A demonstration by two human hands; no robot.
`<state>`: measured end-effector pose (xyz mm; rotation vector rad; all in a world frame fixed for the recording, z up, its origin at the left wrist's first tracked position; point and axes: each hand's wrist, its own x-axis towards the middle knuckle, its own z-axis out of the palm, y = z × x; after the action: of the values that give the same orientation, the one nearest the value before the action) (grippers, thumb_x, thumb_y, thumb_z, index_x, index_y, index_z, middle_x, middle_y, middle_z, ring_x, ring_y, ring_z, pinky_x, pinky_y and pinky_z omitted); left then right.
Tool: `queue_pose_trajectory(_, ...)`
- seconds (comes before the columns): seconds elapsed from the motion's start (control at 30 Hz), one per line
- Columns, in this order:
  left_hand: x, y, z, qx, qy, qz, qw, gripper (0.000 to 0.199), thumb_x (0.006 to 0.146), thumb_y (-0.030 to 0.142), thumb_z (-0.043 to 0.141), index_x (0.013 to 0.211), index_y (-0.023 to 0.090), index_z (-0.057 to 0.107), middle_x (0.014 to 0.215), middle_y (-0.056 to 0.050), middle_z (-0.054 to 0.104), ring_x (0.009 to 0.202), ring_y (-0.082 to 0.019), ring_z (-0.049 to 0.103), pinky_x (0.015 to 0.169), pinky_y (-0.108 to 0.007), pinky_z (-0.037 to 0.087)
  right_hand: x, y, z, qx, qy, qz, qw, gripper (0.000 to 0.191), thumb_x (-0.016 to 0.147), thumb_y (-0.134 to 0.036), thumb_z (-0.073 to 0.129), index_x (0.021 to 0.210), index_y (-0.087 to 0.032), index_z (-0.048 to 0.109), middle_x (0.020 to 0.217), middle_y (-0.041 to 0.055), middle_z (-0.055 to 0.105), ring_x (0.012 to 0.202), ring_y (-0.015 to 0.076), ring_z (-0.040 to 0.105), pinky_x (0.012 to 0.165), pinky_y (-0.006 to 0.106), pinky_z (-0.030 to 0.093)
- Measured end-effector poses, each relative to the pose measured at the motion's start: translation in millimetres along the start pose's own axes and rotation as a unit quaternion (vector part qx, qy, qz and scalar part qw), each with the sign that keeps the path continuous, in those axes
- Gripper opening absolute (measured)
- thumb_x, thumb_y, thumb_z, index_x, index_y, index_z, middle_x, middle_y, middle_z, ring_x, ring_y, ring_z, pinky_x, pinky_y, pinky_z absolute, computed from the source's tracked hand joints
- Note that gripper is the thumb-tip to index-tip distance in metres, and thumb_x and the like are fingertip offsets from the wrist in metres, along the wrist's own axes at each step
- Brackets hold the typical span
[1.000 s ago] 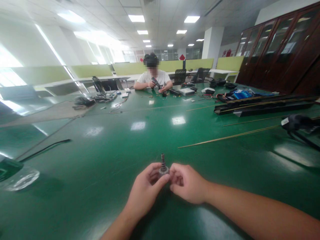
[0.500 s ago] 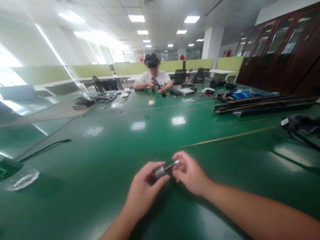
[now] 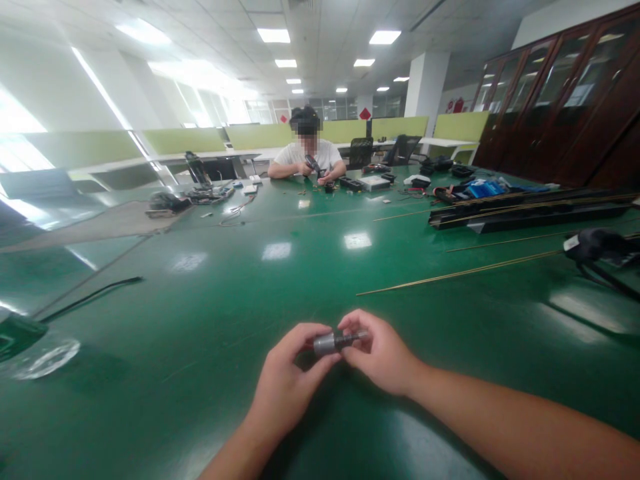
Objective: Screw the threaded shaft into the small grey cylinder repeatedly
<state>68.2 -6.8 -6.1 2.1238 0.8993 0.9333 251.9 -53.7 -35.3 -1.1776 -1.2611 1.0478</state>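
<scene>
My left hand grips a small grey metal cylinder between thumb and fingers. From its right end a thinner, dark, ridged shaft with a lighter tip points to the right. My right hand curls around that shaft, thumb below and fingers above, its fingertips close to the cylinder's end. The part is held nearly level just over the green table. Whether the ridges are a thread or a spring I cannot make out.
Thin brass-coloured rods lie to the right, beside a black strapped item. Long black trays sit farther back. At left are a clear container and a black cable. Across the table a person holds a dark tool.
The part has turned from slanting up rightward to nearly level. My right hand has closed in around the shaft, its fingers nearer the cylinder. My left hand keeps its grip.
</scene>
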Motion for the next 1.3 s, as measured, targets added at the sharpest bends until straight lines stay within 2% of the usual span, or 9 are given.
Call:
queue_pose_trajectory(0.17, 1.8, 1.6, -0.1, 0.011, 0.004, 0.022, 1.000, 0.018, 0.082, 0.023, 0.071, 0.100, 0.027, 0.068, 0.096, 0.002, 0.069, 0.088, -0.015, 0.065, 0.080, -0.025, 0.051, -0.5, -4.2, -0.5, -0.003, -0.002, -0.004, 1.000, 0.026, 0.073, -0.011, 0.068, 0.097, -0.019, 0.062, 0.087, 0.0001, 0.064, 0.075, 0.0152, 0.063, 0.071, 0.027, 0.051)
queue_pose_trajectory(0.3, 1.0, 0.5, 0.2, 0.013, 0.002, 0.024, 1.000, 0.018, 0.082, 0.023, 0.071, 0.100, 0.027, 0.068, 0.097, 0.002, 0.069, 0.089, -0.015, 0.065, 0.081, -0.025, 0.051, -0.8, -8.0, 0.5, -0.001, 0.002, -0.013, 1.000, 0.018, 0.075, -0.013, 0.067, 0.093, -0.017, 0.065, 0.085, 0.0012, 0.067, 0.077, 0.0166, 0.066, 0.071, 0.027, 0.052)
queue_pose_trajectory(0.47, 0.6, 0.3, -0.2, 0.022, 0.008, 0.018, 1.000, 0.017, 0.082, 0.025, 0.071, 0.099, 0.024, 0.068, 0.096, -0.001, 0.069, 0.088, -0.017, 0.065, 0.080, -0.027, 0.052, -1.0, -11.5, 1.0, 0.005, 0.001, 0.012, 1.000, 0.016, 0.074, -0.013, 0.067, 0.090, -0.016, 0.068, 0.080, 0.0015, 0.068, 0.068, 0.0152, 0.064, 0.066, 0.027, 0.052)
queue_pose_trajectory(0.87, 0.4, -3.3, -0.6, 0.020, 0.006, -0.037, 0.999, 0.021, 0.079, 0.031, 0.073, 0.100, 0.025, 0.071, 0.098, -0.002, 0.071, 0.089, -0.019, 0.067, 0.082, -0.031, 0.054, 0.4, -7.0, 0.1, 0.002, 0.000, 0.026, 1.000, 0.015, 0.075, -0.013, 0.067, 0.090, -0.017, 0.070, 0.076, 0.0003, 0.070, 0.057, 0.0128, 0.061, 0.057, 0.025, 0.049)
queue_pose_trajectory(1.3, 1.0, -2.8, -2.1, 0.020, 0.005, -0.064, 0.998, 0.023, 0.077, 0.032, 0.076, 0.100, 0.027, 0.072, 0.098, 0.000, 0.072, 0.089, -0.019, 0.068, 0.083, -0.031, 0.054, 1.7, -4.3, -0.4, 0.008, 0.007, 0.024, 1.000, 0.014, 0.072, -0.015, 0.070, 0.085, -0.017, 0.066, 0.072, -0.0012, 0.066, 0.058, 0.0128, 0.060, 0.056, 0.024, 0.047)
